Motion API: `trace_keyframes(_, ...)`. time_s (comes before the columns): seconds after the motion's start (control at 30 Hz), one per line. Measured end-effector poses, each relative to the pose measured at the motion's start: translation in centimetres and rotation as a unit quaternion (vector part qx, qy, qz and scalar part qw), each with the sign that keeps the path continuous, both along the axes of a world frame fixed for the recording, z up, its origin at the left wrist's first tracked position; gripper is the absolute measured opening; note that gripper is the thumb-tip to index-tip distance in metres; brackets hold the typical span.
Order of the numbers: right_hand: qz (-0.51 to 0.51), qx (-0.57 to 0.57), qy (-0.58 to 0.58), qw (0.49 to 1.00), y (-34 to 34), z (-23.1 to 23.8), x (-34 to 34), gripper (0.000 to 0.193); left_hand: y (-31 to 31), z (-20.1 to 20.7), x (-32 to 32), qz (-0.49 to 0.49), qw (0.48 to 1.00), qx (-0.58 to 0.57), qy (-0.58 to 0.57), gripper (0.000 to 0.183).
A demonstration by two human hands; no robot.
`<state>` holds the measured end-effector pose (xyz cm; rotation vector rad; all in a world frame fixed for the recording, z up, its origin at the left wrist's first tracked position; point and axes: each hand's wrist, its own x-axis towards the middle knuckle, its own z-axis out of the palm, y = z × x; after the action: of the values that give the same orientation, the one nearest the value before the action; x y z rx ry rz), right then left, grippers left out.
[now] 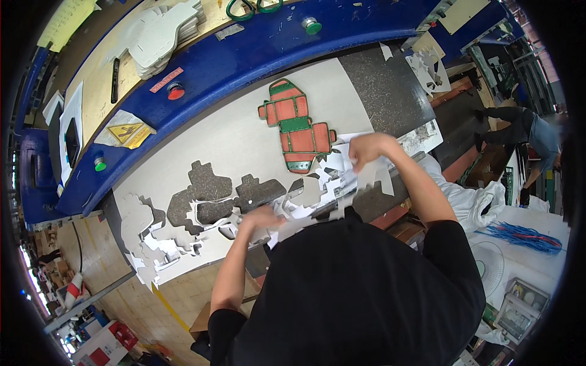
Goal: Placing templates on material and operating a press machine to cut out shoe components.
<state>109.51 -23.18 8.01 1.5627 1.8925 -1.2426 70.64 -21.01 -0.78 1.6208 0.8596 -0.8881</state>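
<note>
A large pale card sheet (201,140) lies on the dark speckled bed, with shaped holes cut along its near side. On its far half rests a cutting die (297,124) with orange-red pads and green edges. At the sheet's near right edge, my right hand (369,148) has its fingers curled round white card scraps (365,175), which hang below it. My left hand (264,218) is by the torn near edge, among more scraps; motion blurs its fingers, so its grip is unclear. A cut card piece (135,218) and loose offcuts lie at the sheet's left end.
Beyond the sheet runs a blue machine beam (256,52) with a red button (176,91) and green buttons. A stack of cut card shapes (162,36), a black pen (115,80) and green-handled scissors (253,7) lie on its wooden top. Another person (537,134) is far right.
</note>
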Motion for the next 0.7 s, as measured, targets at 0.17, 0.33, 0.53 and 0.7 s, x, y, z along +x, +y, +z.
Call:
trace_keyframes(0.17,0.054,-0.018,-0.064,0.996,-4.0,-4.1,-1.8,0.040,-0.4,0.8,1.7,-0.085,0.988,0.110,0.069,0.072)
trace_keyframes(0.33,-0.117,0.208,-0.115,0.964,-4.4,0.6,-2.6,0.044,0.6,7.0,1.6,-0.026,0.962,0.261,0.072,0.067)
trace_keyframes(0.53,-0.283,0.411,-0.090,0.862,3.3,2.8,-8.0,0.063,4.6,7.4,0.9,0.077,0.959,0.218,-0.164,0.064)
trace_keyframes(0.7,-0.309,0.316,-0.113,0.890,8.5,-4.0,-13.2,0.117,-5.8,6.3,7.5,-0.007,0.896,0.379,-0.232,0.048)
